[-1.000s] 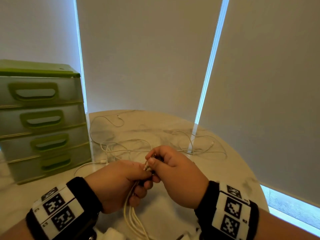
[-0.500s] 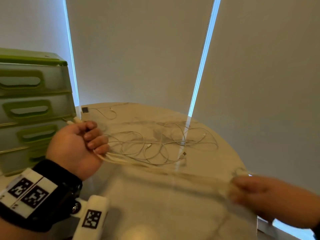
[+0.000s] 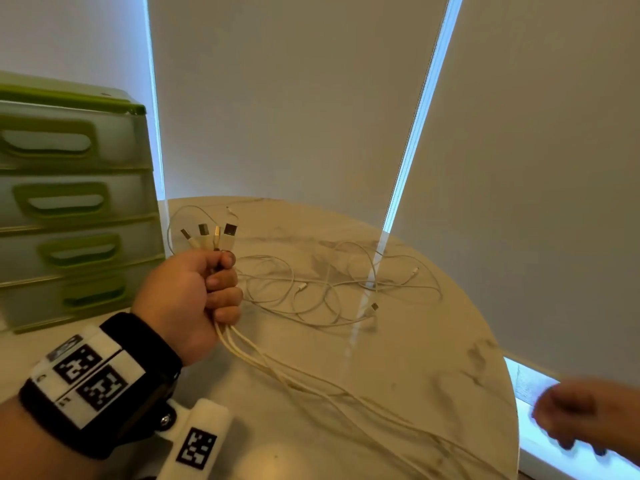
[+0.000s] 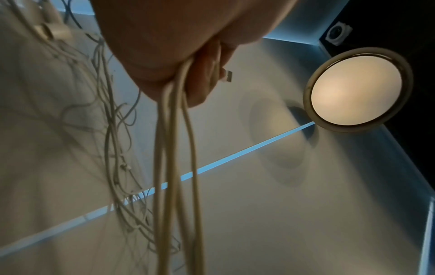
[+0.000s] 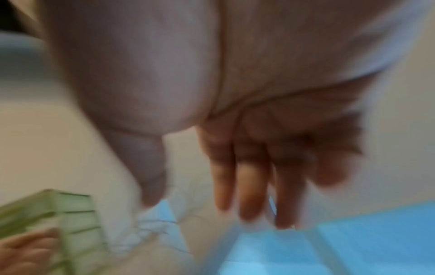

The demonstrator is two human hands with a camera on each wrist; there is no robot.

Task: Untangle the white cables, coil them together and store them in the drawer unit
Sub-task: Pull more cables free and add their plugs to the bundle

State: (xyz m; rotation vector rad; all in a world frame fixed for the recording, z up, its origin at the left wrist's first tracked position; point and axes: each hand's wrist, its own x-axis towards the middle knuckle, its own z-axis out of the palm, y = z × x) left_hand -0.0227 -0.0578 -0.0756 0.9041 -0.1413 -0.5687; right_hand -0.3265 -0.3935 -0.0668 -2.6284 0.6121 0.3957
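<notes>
Change: half a second ago both hands stretched the bundle taut between them; the right hand has let go and the strands sag onto the worktop.
Left hand [image 3: 194,299]: fist curled tight round four white cables [image 3: 277,368], above the worktop's left part; their four USB plugs [image 3: 209,233] fan upward out of the fist.
Right hand [image 3: 588,417]: blurred, beyond the worktop's right edge, fingers [image 5: 249,186] extended and loosely spread, holding nothing.
Cables: thin, round, cream-white cords trailing toward the near right edge; the far ends lie in loose loops [image 3: 329,292] at the worktop's middle.
Worktop [image 3: 433,358]: round, glossy marble-patterned.
Drawer unit [image 3: 69,202]: translucent plastic, green handles, four drawers closed, at the left edge.
</notes>
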